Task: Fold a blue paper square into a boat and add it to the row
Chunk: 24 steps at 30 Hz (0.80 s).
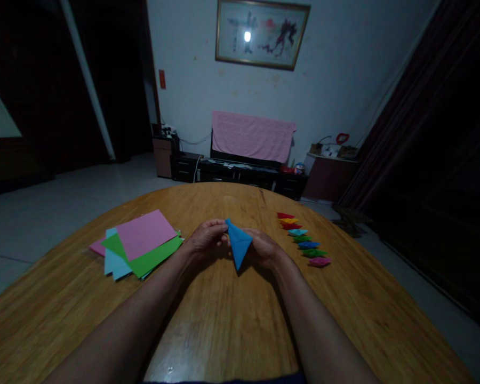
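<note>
Two hands are working close together over the wooden surface [224,325]. The left hand [207,236] is pinching the top of a folded blue paper [239,242], and the right hand [264,248] is gripping its other side. The blue paper is sitting between them, and its point is sticking down toward the surface. Eight small folded papers [302,237] are lying in a line on the right. A pile of pink, green and light blue paper sheets [142,242] is lying on the left. Folding seems to be the step in hand, and the next move looks to be calling for a firm press along the fold.
</note>
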Each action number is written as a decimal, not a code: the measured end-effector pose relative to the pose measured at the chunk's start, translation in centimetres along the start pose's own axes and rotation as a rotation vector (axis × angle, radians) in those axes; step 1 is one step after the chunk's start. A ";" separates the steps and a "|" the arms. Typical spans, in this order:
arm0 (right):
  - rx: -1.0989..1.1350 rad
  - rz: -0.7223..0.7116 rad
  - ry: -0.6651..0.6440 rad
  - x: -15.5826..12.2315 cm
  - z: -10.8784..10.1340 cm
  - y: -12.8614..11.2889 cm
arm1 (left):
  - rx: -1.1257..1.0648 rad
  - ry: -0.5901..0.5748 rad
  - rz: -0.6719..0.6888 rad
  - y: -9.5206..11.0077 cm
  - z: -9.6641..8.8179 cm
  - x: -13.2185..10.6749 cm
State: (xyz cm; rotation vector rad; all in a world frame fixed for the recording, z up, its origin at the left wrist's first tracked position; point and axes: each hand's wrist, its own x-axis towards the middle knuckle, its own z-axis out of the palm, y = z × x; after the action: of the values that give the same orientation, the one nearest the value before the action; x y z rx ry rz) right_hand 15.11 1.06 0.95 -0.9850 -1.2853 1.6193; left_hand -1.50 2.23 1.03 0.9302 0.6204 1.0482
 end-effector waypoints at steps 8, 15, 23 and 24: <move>0.048 0.077 -0.013 -0.3 0.3 -0.4 | -0.328 0.055 -0.084 -0.4 -1.2 0.7; 0.046 0.097 -0.028 -0.6 0.9 -1.0 | -0.356 0.042 -0.024 -0.6 -1.9 0.9; 0.052 0.048 -0.093 -0.6 1.2 -0.8 | -0.248 0.020 -0.031 -0.5 -1.2 0.4; 0.056 0.049 -0.089 -0.6 1.1 -0.8 | -0.242 0.022 -0.032 -0.4 -1.1 0.4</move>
State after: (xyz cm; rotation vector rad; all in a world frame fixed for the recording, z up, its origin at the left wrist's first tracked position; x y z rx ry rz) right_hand 14.40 0.23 1.93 -0.9263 -1.2769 1.7444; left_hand -2.08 2.86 0.10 0.6958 0.5122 1.0795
